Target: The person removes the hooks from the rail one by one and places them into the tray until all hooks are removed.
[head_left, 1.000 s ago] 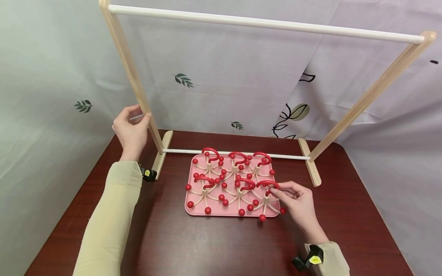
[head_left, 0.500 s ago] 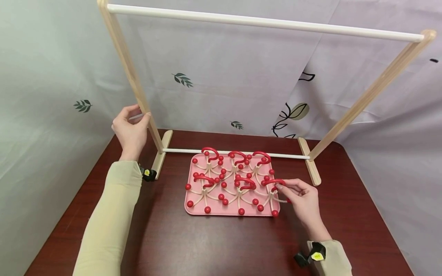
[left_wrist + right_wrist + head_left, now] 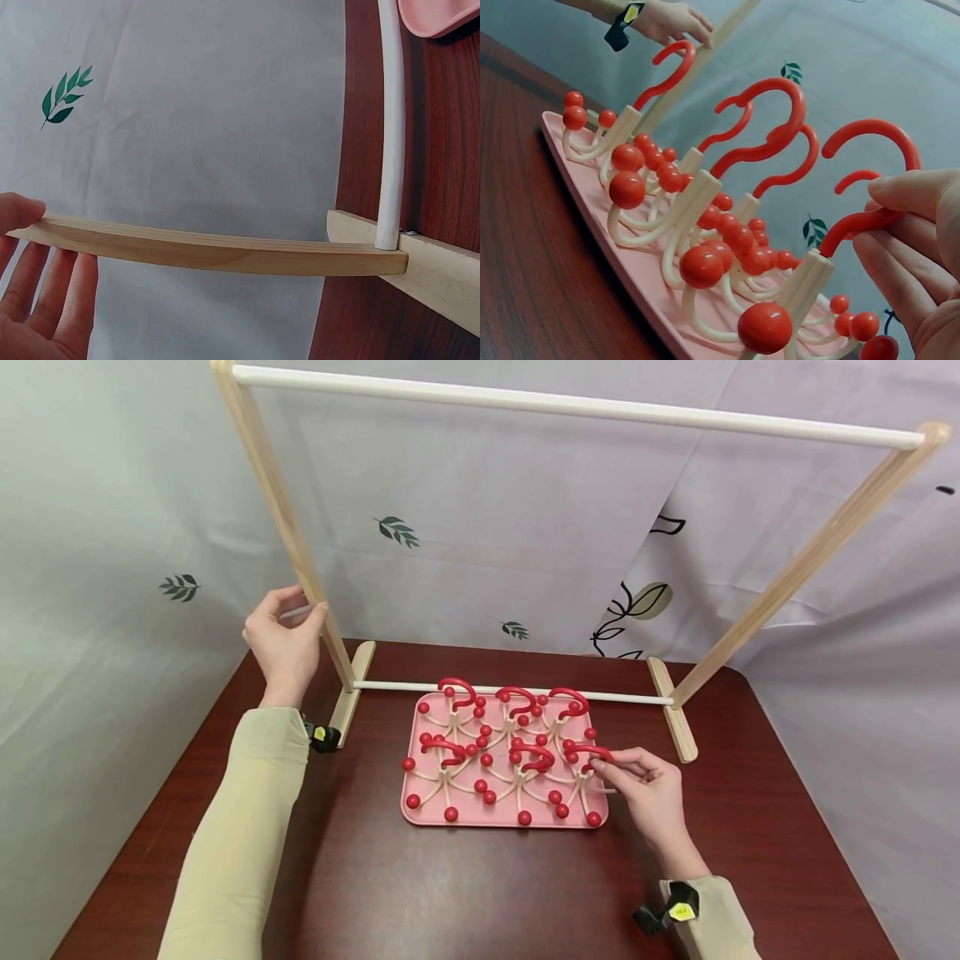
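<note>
My left hand [image 3: 283, 643] pinches the left wooden post [image 3: 281, 510] of a standing rack, thumb on one face and fingers on the opposite one. My right hand [image 3: 654, 793] pinches the red hook [image 3: 870, 127] of a multi-arm hanger between thumb and fingers. Below that hook, a cream stem [image 3: 810, 281] spreads into curved arms tipped with red balls [image 3: 765, 328]. This hanger stands upright at the front right corner of a pink tray [image 3: 487, 823]. Several matching hangers [image 3: 521, 781] fill the rest of the tray in two rows, hooks up.
A white top rod [image 3: 577, 408] spans the rack high above the tray; a lower white rod [image 3: 630, 697] runs behind it. The right post [image 3: 810, 556] stands on a wooden foot [image 3: 678, 727]. Everything rests on a dark red-brown table [image 3: 420, 893], with patterned cloth [image 3: 480, 527] behind.
My right hand shifted the front right hanger right, then slightly back left, turning it; its front ball moved from past the tray's edge to within it. The left hand stays on the post.
</note>
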Demonstrator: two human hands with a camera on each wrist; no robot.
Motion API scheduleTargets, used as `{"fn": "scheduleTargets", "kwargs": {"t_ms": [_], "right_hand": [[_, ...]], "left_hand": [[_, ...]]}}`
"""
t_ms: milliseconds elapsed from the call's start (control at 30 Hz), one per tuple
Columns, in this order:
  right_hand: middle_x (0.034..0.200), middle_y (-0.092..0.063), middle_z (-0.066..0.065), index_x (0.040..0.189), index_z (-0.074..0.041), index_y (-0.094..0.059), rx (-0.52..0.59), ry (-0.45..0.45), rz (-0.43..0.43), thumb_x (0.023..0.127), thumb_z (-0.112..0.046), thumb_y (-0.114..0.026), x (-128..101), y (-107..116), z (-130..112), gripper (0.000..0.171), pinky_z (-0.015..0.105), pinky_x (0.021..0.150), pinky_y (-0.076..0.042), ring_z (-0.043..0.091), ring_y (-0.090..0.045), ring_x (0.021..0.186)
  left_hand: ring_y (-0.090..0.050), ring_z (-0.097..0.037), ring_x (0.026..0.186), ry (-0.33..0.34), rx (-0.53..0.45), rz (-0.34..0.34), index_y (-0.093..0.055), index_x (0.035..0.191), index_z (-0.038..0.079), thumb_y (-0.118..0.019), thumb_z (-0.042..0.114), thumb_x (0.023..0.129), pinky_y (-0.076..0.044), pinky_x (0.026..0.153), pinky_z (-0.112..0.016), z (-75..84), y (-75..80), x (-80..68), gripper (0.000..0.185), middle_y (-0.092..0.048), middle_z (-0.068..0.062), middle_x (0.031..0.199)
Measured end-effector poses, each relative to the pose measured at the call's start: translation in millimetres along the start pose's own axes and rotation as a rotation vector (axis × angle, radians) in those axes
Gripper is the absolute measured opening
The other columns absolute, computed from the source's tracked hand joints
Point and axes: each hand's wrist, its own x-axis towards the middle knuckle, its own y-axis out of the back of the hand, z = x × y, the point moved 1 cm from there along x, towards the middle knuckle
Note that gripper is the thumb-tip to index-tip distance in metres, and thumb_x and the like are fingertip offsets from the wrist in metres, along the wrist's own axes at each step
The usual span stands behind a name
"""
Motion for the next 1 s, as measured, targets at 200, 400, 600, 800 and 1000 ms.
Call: {"fn": "scheduleTargets", "kwargs": {"t_ms": [200, 400, 600, 800, 1000], "right_hand": [[0.094, -0.077, 0.012, 0.102, 0.014, -0.07, 0.034, -0.017, -0.009, 0.085, 0.007, -0.079, -2, -4, 2, 0.02, 0.049, 0.071, -0.059, 0.024, -0.076, 0.081], [0.095, -0.077, 0.011, 0.103, 0.012, -0.071, 0.001, -0.026, -0.003, 0.086, 0.002, -0.081, -1, -3, 5, 0.022, 0.043, 0.073, -0.06, 0.021, -0.076, 0.084], [0.094, -0.077, 0.009, 0.104, 0.012, -0.071, -0.024, -0.029, -0.012, 0.086, 0.001, -0.081, 0, 1, 7, 0.023, 0.035, 0.075, -0.061, 0.02, -0.076, 0.084], [0.101, -0.077, 0.01, 0.111, 0.01, -0.071, 0.012, -0.011, -0.038, 0.086, 0.003, -0.081, 0, 6, 4, 0.028, 0.031, 0.078, -0.06, 0.022, -0.075, 0.091], [0.115, -0.072, 0.019, 0.121, 0.018, -0.063, 0.117, 0.114, -0.087, 0.089, 0.012, -0.072, 11, 21, -15, 0.034, 0.034, 0.087, -0.057, 0.028, -0.072, 0.104]], "left_hand": [[-0.072, -0.011, 0.097, 0.015, -0.008, -0.009, -0.075, 0.119, 0.018, -0.079, 0.021, 0.091, -0.059, 0.081, -0.027, 0.3, -0.2, -0.3, 0.029, -0.073, -0.003, 0.111], [-0.072, -0.011, 0.096, 0.019, -0.012, -0.007, -0.075, 0.12, 0.017, -0.08, 0.02, 0.09, -0.059, 0.081, -0.026, -2.0, -1.4, 0.2, 0.031, -0.073, -0.004, 0.111], [-0.073, -0.013, 0.095, 0.01, -0.012, -0.002, -0.075, 0.119, 0.016, -0.081, 0.019, 0.089, -0.06, 0.08, -0.026, -1.9, -4.2, -0.6, 0.03, -0.073, -0.005, 0.11], [-0.072, -0.011, 0.096, -0.001, -0.003, -0.012, -0.076, 0.119, 0.017, -0.079, 0.022, 0.091, -0.059, 0.081, -0.026, -3.0, -3.0, -1.1, 0.029, -0.073, -0.003, 0.111], [-0.072, -0.011, 0.097, -0.011, 0.007, -0.031, -0.075, 0.12, 0.017, -0.079, 0.023, 0.091, -0.059, 0.08, -0.025, -3.4, 1.7, -0.5, 0.03, -0.073, -0.004, 0.112]]}}
